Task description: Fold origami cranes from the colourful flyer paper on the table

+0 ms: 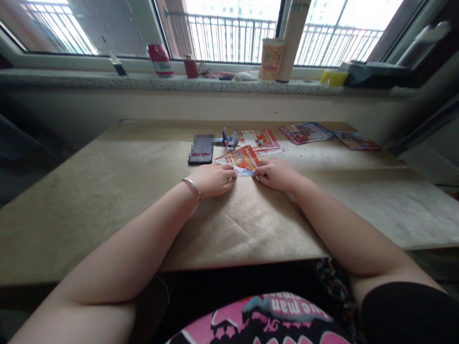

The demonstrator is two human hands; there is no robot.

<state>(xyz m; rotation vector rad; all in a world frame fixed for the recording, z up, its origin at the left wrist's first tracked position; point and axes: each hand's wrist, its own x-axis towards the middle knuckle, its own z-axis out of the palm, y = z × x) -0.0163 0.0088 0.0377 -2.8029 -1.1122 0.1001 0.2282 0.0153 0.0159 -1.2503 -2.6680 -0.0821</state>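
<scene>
A printed red-and-orange paper sheet (242,156) lies on the table with its near edge turned up in a pale blue-white fold. My left hand (217,179), with a silver bangle at the wrist, presses the left end of that fold with its fingers held together. At the right end my right hand (277,174) pinches the fold between thumb and curled fingers. Just beyond the sheet stands a folded paper figure (230,139) in blue and purple. Another printed sheet (261,138) lies behind, partly covered by the one in my hands.
A phone (202,149) lies left of the sheets on the brown-covered table (107,205). Two stacks of printed paper, a larger stack (306,133) and a smaller stack (356,140), lie at the back right. The windowsill holds a can (160,60), a paper cup (271,59) and other items.
</scene>
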